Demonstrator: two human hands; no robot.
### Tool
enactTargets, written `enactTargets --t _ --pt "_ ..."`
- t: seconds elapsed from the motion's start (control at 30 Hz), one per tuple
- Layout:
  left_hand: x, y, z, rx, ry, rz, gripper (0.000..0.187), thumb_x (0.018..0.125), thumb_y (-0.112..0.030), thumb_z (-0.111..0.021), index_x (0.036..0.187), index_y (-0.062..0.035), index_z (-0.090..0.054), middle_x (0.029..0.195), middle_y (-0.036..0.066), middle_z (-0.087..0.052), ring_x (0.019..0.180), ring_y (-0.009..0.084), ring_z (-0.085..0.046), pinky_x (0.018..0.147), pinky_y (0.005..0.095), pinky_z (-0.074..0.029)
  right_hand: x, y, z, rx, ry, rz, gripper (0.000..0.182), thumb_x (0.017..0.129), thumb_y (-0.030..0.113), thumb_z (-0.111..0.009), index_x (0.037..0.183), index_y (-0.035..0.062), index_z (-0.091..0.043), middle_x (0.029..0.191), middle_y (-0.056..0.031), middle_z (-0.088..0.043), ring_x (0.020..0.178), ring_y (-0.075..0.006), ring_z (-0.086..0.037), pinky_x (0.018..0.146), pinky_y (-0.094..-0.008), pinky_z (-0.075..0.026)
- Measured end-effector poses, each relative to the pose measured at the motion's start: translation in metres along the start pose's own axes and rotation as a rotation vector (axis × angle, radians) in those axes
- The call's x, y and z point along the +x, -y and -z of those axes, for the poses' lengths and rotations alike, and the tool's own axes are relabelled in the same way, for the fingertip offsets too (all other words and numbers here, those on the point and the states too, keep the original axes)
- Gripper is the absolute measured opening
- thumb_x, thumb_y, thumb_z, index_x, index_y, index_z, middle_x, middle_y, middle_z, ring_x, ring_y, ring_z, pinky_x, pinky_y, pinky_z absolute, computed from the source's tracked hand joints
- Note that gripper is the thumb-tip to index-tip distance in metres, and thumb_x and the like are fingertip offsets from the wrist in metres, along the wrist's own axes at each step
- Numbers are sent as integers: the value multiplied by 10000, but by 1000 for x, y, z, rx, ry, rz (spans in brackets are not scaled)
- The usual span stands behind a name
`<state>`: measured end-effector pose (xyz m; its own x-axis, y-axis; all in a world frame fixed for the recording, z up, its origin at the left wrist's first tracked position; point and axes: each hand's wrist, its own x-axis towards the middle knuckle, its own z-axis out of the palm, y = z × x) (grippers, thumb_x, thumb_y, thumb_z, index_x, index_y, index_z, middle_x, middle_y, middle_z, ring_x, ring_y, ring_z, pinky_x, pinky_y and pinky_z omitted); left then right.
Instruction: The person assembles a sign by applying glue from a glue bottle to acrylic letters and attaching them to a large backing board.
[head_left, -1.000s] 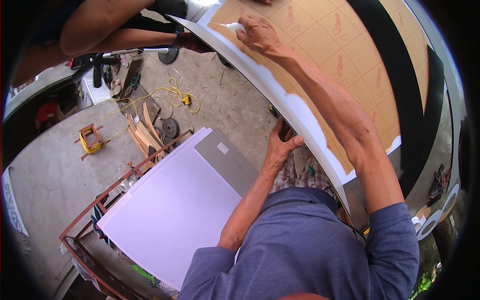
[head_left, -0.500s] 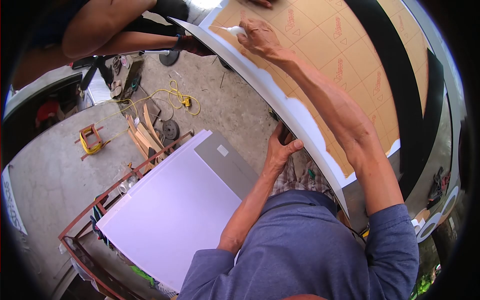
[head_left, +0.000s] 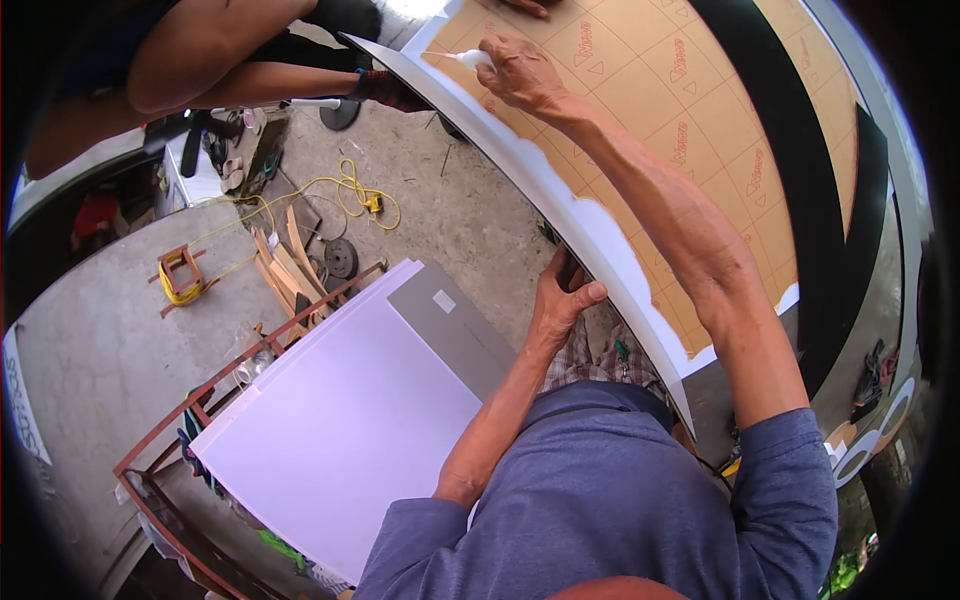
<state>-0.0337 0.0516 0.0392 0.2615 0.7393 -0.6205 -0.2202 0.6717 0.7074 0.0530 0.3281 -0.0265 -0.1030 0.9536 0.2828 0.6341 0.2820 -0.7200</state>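
Note:
My right hand (head_left: 525, 76) is closed around a small white squeeze bottle (head_left: 474, 60) with a long thin nozzle, like a glue bottle. The nozzle points left, over the far left end of a brown paper-covered sheet (head_left: 625, 120) printed with red lettering. Beneath that sheet, a white board (head_left: 590, 225) shows along the near side with a wavy border. My left hand (head_left: 562, 300) grips the near edge of the board, thumb on top; its other fingers are partly hidden below.
Black strips (head_left: 790, 150) cross the sheet on the right. Another person's hand (head_left: 528, 6) rests at the top edge; a bare leg (head_left: 215, 50) is at upper left. Pale panels (head_left: 340, 410) lie on a rusty metal frame (head_left: 150, 455). A yellow cord (head_left: 350, 185) and wood strips (head_left: 290, 265) lie on the floor.
Almost nothing differs. The view has shifted very slightly; both my hands keep their holds and the bottle's nozzle stays over the same end of the sheet.

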Motion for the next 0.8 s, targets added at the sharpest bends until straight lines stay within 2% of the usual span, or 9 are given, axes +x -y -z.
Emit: enactTargets --t 0.37,0.47,0.8 --pt "-1 -3 -2 8 12 -14 1210 612 -507 -906 1469 107 -312 1436 231 -444 1357 331 -445 1118 411 -386 7 1 4 -23 -2 48 255 890 213 -606 1038 5 -599 1014 -155 -602 1036 -332 -573 879 -455 -486" --pt "-1 -3 -2 16 11 -9 1217 612 -516 -903 1471 109 -308 1441 232 -439 1363 331 -437 1119 413 -383 6 4 4 -5 -102 97 229 838 157 -562 963 -24 -623 963 -197 -631 976 -356 -600 839 -458 -514" --pt "0 2 -2 -21 -37 -36 1202 609 -453 -926 1473 108 -308 1414 213 -479 1314 305 -490 1069 384 -438 5 5 11 4 -66 117 222 832 149 -551 959 -18 -622 961 -194 -625 982 -354 -599 849 -452 -513"
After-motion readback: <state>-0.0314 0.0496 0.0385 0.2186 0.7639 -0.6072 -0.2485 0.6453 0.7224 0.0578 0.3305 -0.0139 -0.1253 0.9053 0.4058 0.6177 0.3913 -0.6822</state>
